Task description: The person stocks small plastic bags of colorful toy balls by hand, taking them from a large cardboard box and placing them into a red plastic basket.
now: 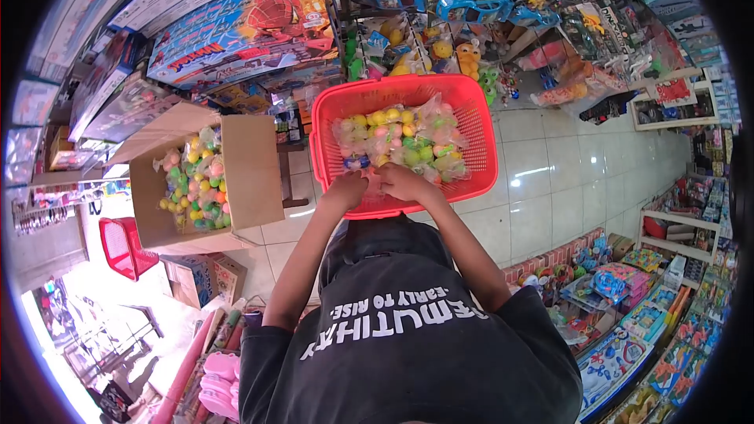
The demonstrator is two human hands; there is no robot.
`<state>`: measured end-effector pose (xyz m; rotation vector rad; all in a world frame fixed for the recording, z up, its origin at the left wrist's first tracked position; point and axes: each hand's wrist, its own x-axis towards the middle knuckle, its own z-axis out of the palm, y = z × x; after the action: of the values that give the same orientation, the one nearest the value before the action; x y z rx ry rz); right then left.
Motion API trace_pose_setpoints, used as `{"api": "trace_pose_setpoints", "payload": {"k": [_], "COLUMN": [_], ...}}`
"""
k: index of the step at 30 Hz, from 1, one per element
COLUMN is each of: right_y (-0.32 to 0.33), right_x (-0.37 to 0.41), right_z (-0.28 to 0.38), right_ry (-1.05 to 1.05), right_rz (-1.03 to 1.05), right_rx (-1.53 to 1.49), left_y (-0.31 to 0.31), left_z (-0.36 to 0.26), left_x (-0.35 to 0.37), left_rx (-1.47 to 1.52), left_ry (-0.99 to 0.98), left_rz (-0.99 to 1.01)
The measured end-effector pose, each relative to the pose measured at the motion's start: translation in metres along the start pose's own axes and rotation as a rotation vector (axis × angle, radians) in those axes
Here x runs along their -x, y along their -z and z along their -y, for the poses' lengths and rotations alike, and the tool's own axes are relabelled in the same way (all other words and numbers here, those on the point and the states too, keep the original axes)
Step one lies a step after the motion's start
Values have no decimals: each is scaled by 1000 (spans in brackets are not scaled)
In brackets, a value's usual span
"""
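Note:
A red plastic basket (481,122) with slotted sides stands in front of my body. Inside it lie clear plastic bags of small yellow, green and pink balls (408,137). Over the basket's near side, my left hand (345,191) has its fingers closed at the clear plastic of a bag. Close beside it on the right, my right hand (404,182) is also closed, pinching the same plastic near the front rim. Left of the basket is an open cardboard box (255,180) holding more bagged balls (196,184) of the same colours.
Boxed and bagged toys (236,27) line the far side behind the basket. White floor tiles (542,180) show to the right, with toy shelves (679,235) beyond. A smaller red basket (126,247) and a cardboard carton (228,275) are at the lower left.

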<state>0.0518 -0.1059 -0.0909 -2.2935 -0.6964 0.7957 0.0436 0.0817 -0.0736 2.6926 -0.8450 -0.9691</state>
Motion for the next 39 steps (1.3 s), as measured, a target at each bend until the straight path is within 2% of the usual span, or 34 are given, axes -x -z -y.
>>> {"api": "trace_pose_setpoints", "payload": {"k": [1, 2, 3, 4, 5, 6, 8, 9, 10, 11, 12, 13, 14, 15, 16, 17, 18, 19, 20, 21, 23, 24, 25, 26, 27, 30, 32, 37, 39], "right_y": [7, 14, 20, 26, 27, 25, 21, 21, 23, 23, 19, 11, 0, -18, -40, -60, -76, -94, -111, -128, -160, -177, -193, -205, -210, -208, -206, -219, -232], "right_x": [10, 19, 29, 41, 53, 66, 91, 105, 119, 130, 137, 141, 143, 142, 137, 131, 124, 117, 110, 104, 94, 91, 87, 86, 86, 83, 82, 65, 51], "right_z": [4, 9, 16, 23, 26, 24, 19, 17, 16, 14, 10, 3, -3, -12, -28, -43, -53, -60, -66, -71, -81, -88, -95, -96, -95, -89, -88, -69, -48], "right_ry": [21, 41, 56, 96, 132, 138, 3, 15, -8, -33, -24, -89, -154, -148, -235, -319, -312, -365, -416, -410, -378, -374, -392, -406, -429, -463, -512, -694, -644], "right_rz": [-64, -128, -125, -189, -250, -242, -122, -116, 28, 175, 184, 313, 440, 446, 480, 510, 512, 522, 527, 525, 414, 412, 311, 212, 209, 291, 332, 190, 166], "right_rx": [-152, -306, -301, -465, -630, -624, -923, -916, -963, -1005, -1000, -976, -948, -943, -876, -804, -792, -591, -389, -380, -389, -380, -495, -610, -636, -461, -439, -470, -460], "left_y": [6, 10, 17, 23, 26, 24, 13, 9, 0, -12, -27, -46, -69, -92, -114, -135, -159, -188, -220, -246, -282, -300, -317, -327, -330, -332, -333, -370, -373], "left_z": [-5, -10, -17, -23, -29, -35, -42, -45, -48, -49, -50, -48, -45, -41, -38, -35, -30, -24, -16, -12, -11, -11, -10, -9, -11, -23, -20, 14, 32], "left_x": [13, 28, 44, 58, 73, 85, 104, 112, 119, 124, 128, 130, 129, 128, 127, 125, 123, 121, 118, 116, 119, 119, 118, 121, 124, 137, 150, 185, 204], "left_rx": [1, 192, 379, 376, 439, 503, 588, 671, 667, 789, 911, 907, 997, 1088, 1087, 1120, 1153, 1151, 1163, 1170, 936, 937, 882, 826, 828, 777, 1035, 1103, 1112], "left_ry": [15, 14, 9, 17, 47, 76, 134, 185, 191, 236, 282, 291, 343, 392, 394, 448, 501, 502, 491, 478, 478, 477, 503, 531, 542, 653, 641, 689, 733], "left_rz": [-7, -186, -369, -381, -495, -607, -681, -748, -761, -850, -936, -945, -1052, -1157, -1168, -1147, -1125, -1136, -981, -827, -669, -680, -593, -507, -522, -461, -459, -405, -374]}}
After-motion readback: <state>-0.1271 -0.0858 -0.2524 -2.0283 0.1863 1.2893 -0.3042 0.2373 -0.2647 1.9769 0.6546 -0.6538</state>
